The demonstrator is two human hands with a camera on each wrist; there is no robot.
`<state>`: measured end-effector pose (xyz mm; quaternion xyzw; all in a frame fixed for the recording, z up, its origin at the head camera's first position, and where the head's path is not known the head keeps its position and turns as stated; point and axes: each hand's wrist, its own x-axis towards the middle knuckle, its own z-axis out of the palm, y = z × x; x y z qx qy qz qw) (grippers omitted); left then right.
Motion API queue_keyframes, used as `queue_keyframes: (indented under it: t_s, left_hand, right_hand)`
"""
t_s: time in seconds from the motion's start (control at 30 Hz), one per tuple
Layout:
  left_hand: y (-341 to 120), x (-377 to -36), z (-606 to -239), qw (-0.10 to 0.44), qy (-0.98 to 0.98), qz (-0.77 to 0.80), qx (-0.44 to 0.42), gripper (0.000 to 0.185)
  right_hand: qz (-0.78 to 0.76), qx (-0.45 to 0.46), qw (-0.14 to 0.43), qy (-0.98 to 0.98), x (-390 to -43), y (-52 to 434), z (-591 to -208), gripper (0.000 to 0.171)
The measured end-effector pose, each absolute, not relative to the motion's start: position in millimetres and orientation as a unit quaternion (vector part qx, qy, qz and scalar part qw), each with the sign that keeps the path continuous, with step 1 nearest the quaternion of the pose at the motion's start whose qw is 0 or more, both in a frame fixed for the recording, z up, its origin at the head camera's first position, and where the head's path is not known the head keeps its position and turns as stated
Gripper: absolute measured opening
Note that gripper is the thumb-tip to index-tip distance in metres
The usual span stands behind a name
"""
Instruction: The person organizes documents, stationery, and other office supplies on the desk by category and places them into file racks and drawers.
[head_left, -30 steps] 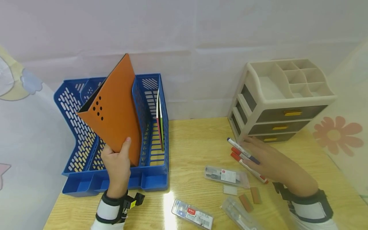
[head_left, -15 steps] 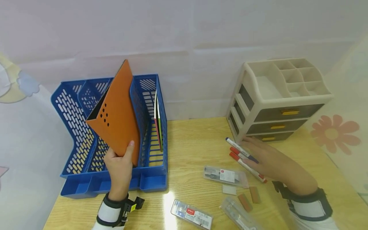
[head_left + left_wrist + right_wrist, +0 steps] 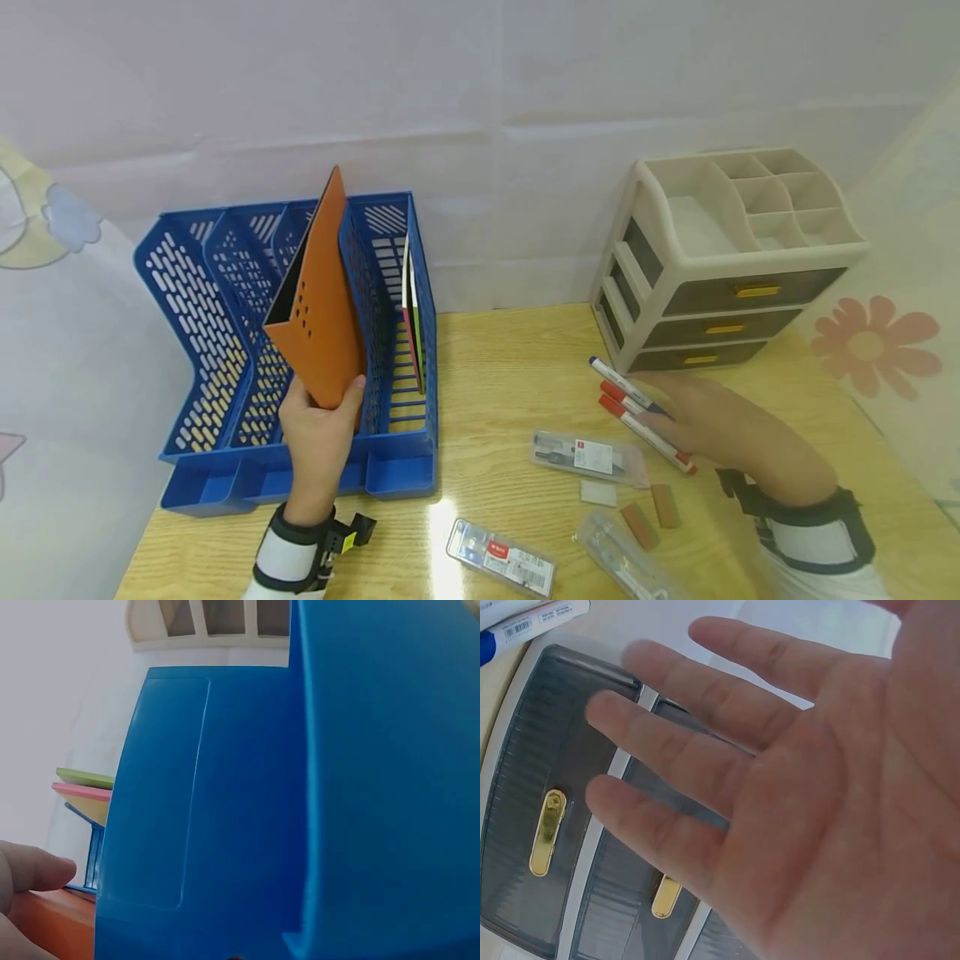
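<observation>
In the head view my left hand point(image 3: 321, 442) grips the lower front end of an orange folder point(image 3: 324, 333) with a black inside and several round holes. The folder stands upright, leaning slightly, in a slot of the blue file rack point(image 3: 402, 477). My thumb point(image 3: 45, 868) lies along the orange edge in the left wrist view, where the rack's blue front wall hides most of the folder. On the right, my right hand point(image 3: 723, 429) hovers with straight fingers by a blue-capped marker point(image 3: 621, 377) and two red-capped markers point(image 3: 647, 432). Nothing lies in its palm in the right wrist view.
Two thin booklets point(image 3: 414, 333) stand in the rack's rightmost slot. A beige drawer organizer point(image 3: 678, 258) is at the back right. On the table lie clear cases point(image 3: 502, 558), a white eraser point(image 3: 597, 493) and two brown blocks point(image 3: 640, 527).
My left hand has moved right and slightly down, bringing the orange folder more upright and closer to the slot's right divider. My right hand has stayed near the markers, shifting only slightly.
</observation>
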<state>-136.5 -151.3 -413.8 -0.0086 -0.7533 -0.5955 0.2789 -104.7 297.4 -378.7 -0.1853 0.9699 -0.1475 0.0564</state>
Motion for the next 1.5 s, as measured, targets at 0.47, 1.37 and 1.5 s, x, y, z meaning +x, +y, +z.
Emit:
queue_keyframes:
  t_s: [0.47,1.37,1.5]
  left_hand:
    - [-153.1,-134.8,-407.6,0.275,-0.756,-0.594,-0.014,0.063]
    - [-145.4,-114.8,-343.5,0.579,-0.643,-0.485,-0.128,0.057]
    - [-125.6,-108.8,-331.5,0.654,-0.609,-0.427,-0.139,0.042]
  right_hand:
    - [-0.162,-0.100,-0.075,0.979,-102.5,324.4,-366.6,0.037]
    - [-0.715,0.055,-0.237,0.655,-114.3,361.6,-372.0,0.033]
    - [-0.777,0.046,-0.219,0.588,-115.1,361.8,-372.8,0.034]
